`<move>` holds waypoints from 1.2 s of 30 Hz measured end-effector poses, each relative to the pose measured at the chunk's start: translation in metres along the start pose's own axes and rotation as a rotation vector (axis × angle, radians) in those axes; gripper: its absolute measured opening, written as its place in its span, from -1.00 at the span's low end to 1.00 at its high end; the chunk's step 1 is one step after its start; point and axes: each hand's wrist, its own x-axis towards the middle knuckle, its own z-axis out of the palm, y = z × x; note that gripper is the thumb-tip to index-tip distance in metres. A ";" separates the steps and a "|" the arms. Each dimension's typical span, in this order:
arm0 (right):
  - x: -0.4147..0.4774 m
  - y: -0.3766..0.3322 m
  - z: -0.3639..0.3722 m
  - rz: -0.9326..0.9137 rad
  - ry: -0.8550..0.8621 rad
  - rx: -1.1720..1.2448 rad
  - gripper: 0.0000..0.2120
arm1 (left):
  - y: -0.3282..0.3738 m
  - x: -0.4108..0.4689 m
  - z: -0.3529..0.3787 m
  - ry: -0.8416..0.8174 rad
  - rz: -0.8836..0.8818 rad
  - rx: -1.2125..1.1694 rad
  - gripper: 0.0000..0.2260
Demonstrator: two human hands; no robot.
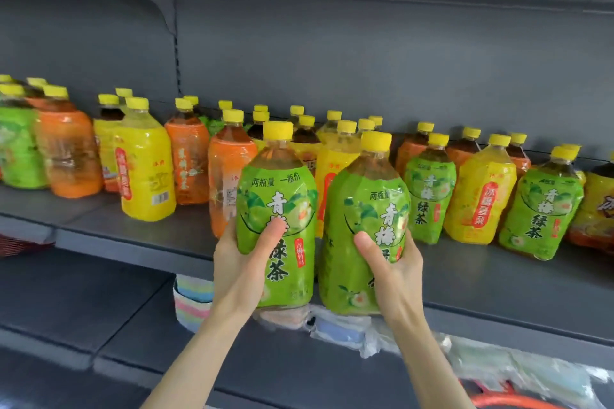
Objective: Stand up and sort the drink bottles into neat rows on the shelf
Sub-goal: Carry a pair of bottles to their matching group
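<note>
- Hands: the left hand [242, 262] wraps the lower body of one green bottle [275, 209], thumb pressed across the label. The right hand [392, 262] clasps a second green bottle [362, 226] the same way. The fingers are hidden behind both bottles.
- The held pair is upright, side by side and almost touching, out in front of the shelf [498, 279]. Their bases sit below its front lip, so neither looks set down yet.
- Beyond the grip is a crowd of yellow-capped bottles, all standing as far as I can see; none is visibly lying down.
- Left of the left hand an orange bottle [229, 176] stands just behind, then a yellow bottle [146, 169] set forward alone. Farther out, orange and green are mixed and blurred.
- Right of the right hand, a green-labelled bottle [428, 189], a yellow-labelled bottle [481, 196] and another green one [538, 209] alternate.
- Judgement: the standing-up looks largely done. The sorting does not: flavours are interleaved and the front line is ragged.
- Left to do, likely: place the pair, gather the scattered greens beside them, then regroup the yellows and oranges into straight rows.
- Below the grip, wrapped packets [349, 332] lie on a lower shelf.
</note>
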 end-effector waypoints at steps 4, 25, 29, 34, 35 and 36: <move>-0.025 0.003 0.081 0.011 -0.036 0.057 -0.40 | 0.009 0.010 -0.079 0.027 -0.009 0.035 -0.50; 0.009 0.045 0.332 -0.008 0.208 -0.090 -0.24 | -0.016 0.181 -0.292 0.147 0.019 0.141 -0.52; 0.026 0.055 0.345 -0.030 0.229 -0.159 -0.29 | -0.027 0.211 -0.299 0.087 0.018 0.168 -0.56; 0.042 0.061 0.347 -0.031 0.229 -0.208 -0.25 | -0.038 0.237 -0.307 -0.024 0.008 0.166 -0.59; 0.043 0.062 0.348 -0.035 0.233 -0.218 -0.24 | -0.039 0.241 -0.308 -0.053 0.006 0.162 -0.60; 0.043 0.063 0.348 -0.039 0.237 -0.227 -0.22 | -0.039 0.244 -0.309 -0.081 0.003 0.154 -0.61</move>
